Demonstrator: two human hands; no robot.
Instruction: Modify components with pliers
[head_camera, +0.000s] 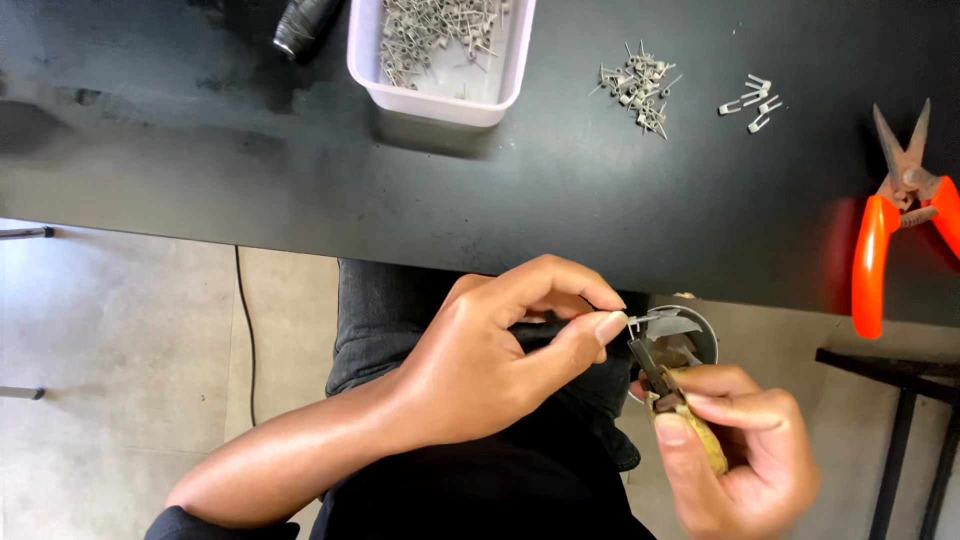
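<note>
My left hand (500, 355) pinches a small grey metal part (640, 321) between thumb and forefinger, just below the black table's front edge. My right hand (740, 445) grips a small tool with a worn yellowish handle (700, 440), whose dark tip (650, 362) meets the part. Both hands hover over my lap, above a round metal cup (700, 330) partly hidden behind them.
On the black table (300, 180) stand a white tray (440, 95) with several grey parts, a loose pile of the same parts (635, 88), a few more (752, 103), orange-handled snips (895, 210) at right, and a dark roll (305, 25). A black stool frame (900, 420) stands at right.
</note>
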